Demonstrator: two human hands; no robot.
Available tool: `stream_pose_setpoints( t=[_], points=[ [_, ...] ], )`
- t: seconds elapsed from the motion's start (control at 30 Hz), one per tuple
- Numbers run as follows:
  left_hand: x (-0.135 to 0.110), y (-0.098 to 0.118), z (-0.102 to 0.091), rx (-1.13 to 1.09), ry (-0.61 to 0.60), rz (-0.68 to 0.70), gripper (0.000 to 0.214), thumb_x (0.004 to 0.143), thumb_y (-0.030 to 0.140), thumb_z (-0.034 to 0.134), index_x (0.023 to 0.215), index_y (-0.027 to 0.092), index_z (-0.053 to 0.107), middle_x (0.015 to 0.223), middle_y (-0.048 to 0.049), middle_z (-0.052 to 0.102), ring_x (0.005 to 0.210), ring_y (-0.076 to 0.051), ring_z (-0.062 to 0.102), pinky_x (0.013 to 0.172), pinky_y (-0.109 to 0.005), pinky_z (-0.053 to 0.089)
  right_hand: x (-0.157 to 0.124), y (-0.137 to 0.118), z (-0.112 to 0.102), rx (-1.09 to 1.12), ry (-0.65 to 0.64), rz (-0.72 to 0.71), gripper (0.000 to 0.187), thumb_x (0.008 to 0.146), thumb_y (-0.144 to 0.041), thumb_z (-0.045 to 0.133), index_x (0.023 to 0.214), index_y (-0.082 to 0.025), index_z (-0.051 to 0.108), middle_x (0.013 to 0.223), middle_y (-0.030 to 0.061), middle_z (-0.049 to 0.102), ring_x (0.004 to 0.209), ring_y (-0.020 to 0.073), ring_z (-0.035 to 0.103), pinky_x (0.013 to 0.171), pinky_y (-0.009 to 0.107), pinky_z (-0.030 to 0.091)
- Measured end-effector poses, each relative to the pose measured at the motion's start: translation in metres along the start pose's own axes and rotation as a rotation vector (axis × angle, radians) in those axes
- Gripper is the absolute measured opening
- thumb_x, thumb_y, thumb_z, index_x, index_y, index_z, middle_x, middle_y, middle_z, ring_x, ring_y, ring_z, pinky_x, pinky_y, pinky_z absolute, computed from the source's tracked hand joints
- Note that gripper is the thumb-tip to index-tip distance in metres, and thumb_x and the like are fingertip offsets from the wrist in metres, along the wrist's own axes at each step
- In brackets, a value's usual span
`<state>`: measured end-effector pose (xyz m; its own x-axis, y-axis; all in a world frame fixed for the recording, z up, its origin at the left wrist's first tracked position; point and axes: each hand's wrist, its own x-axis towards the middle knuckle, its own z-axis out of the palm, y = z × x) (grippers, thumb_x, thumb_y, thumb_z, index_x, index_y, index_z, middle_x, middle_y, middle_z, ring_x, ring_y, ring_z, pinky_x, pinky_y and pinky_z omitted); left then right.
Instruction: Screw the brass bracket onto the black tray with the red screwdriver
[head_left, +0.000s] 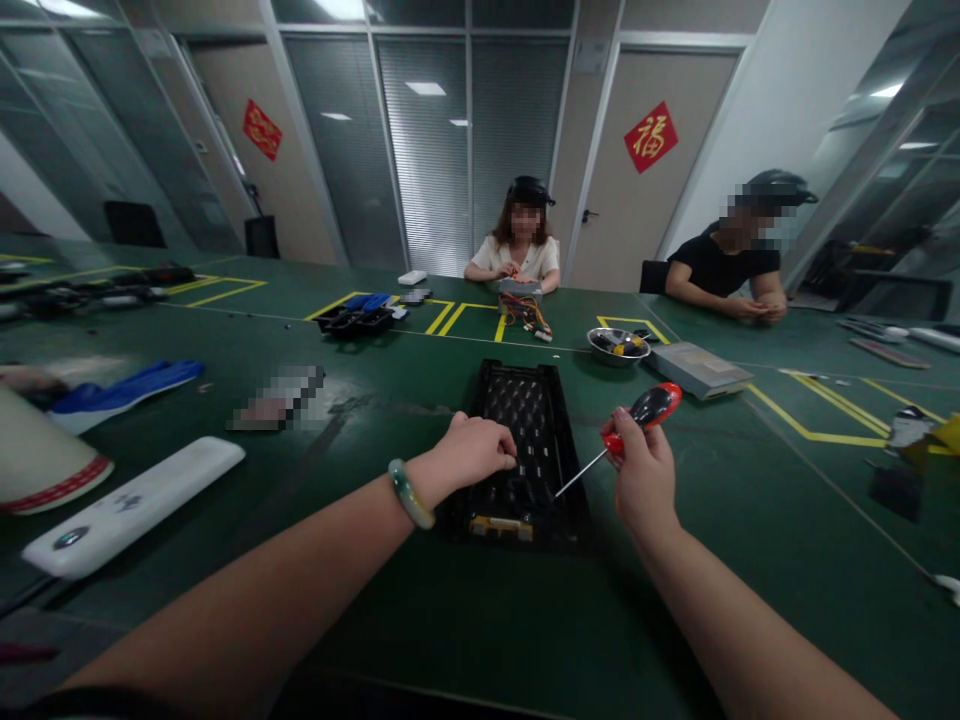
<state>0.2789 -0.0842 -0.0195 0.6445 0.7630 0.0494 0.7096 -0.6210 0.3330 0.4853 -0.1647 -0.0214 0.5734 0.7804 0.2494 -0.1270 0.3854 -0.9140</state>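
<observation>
A long black plastic housing (546, 440) lies on the green table in front of me, with rows of small light spots along its inside and a tan strip (502, 526) at its near end. My left hand (480, 446), a jade-like bangle on the wrist, is closed over the housing's left edge with its fingers curled inward; the thumb is mostly hidden. In my right hand (643, 470) is a screwdriver (654, 404) with a red and black handle. Its thin shaft slants down to the left, and the tip is at the housing's near right part. Whether it touches a screw I cannot tell.
To the left are a white power strip (142, 505), a blue and white glove (131, 392) and a blurred-out flat object (277, 400). A metal bowl of parts (619, 346) and a grey box (699, 370) stand at the right. Two people (523, 245) sit across the table.
</observation>
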Motion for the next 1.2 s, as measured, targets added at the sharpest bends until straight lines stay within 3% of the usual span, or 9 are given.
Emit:
stream_pose_setpoints(
  t=[0.2,0.43,0.6,0.77,0.97,1.2],
  points=[
    [0.0,0.0,0.0,0.0,0.014,-0.004,0.009,0.083,0.031,0.068,0.083,0.024,0.074,0.088,0.0002,0.076,0.091,-0.022,0.066,0.089,-0.039,0.031,0.001,0.004,-0.001,-0.021,0.032,0.013,0.032,0.076,-0.047,0.075,0.085,-0.019,0.062,0.073,-0.0015,0.061,0.066,0.0123,0.051,0.056,0.023,0.035],
    [-0.019,0.014,-0.013,-0.056,0.104,0.021,0.013,0.092,0.029,0.055,0.094,0.022,0.066,0.096,0.0005,0.073,0.09,-0.02,0.063,0.089,-0.036,0.036,0.0,0.001,0.001,0.015,0.034,0.023,0.031,0.075,-0.045,0.077,0.082,-0.018,0.061,0.073,-0.0014,0.06,0.064,0.0113,0.05,0.054,0.022,0.035],
    [-0.03,0.023,-0.016,-0.281,0.138,0.005,0.016,0.09,0.037,0.059,0.094,0.024,0.067,0.094,0.0001,0.071,0.091,-0.021,0.062,0.08,-0.032,0.043,-0.002,0.0,0.001,0.005,0.03,0.005,0.029,0.078,-0.044,0.075,0.083,-0.019,0.061,0.072,-0.0016,0.06,0.064,0.0112,0.049,0.054,0.022,0.034],
    [-0.032,0.016,-0.011,-0.46,0.194,0.045,0.016,0.088,0.038,0.063,0.093,0.025,0.069,0.096,0.0013,0.072,0.092,-0.019,0.064,0.082,-0.03,0.045,-0.002,0.003,0.001,0.007,0.02,-0.033,0.027,0.081,-0.043,0.073,0.085,-0.019,0.061,0.073,-0.0009,0.062,0.061,0.0103,0.047,0.052,0.022,0.032],
    [-0.036,0.0,-0.013,-0.419,0.265,0.052,0.015,0.089,0.037,0.064,0.091,0.024,0.071,0.093,0.0019,0.073,0.089,-0.019,0.064,0.086,-0.034,0.041,-0.005,0.003,0.002,0.008,0.031,-0.048,0.026,0.081,-0.041,0.073,0.086,-0.019,0.061,0.074,-0.0006,0.062,0.062,0.0103,0.048,0.052,0.022,0.031],
    [-0.037,0.001,-0.01,-0.331,0.305,0.092,0.012,0.093,0.032,0.06,0.089,0.023,0.066,0.09,0.0047,0.071,0.087,-0.017,0.061,0.088,-0.035,0.037,-0.005,0.003,0.004,0.006,0.053,-0.055,0.026,0.078,-0.039,0.076,0.087,-0.018,0.062,0.074,0.0,0.063,0.065,0.011,0.051,0.052,0.02,0.033]
  ],
)
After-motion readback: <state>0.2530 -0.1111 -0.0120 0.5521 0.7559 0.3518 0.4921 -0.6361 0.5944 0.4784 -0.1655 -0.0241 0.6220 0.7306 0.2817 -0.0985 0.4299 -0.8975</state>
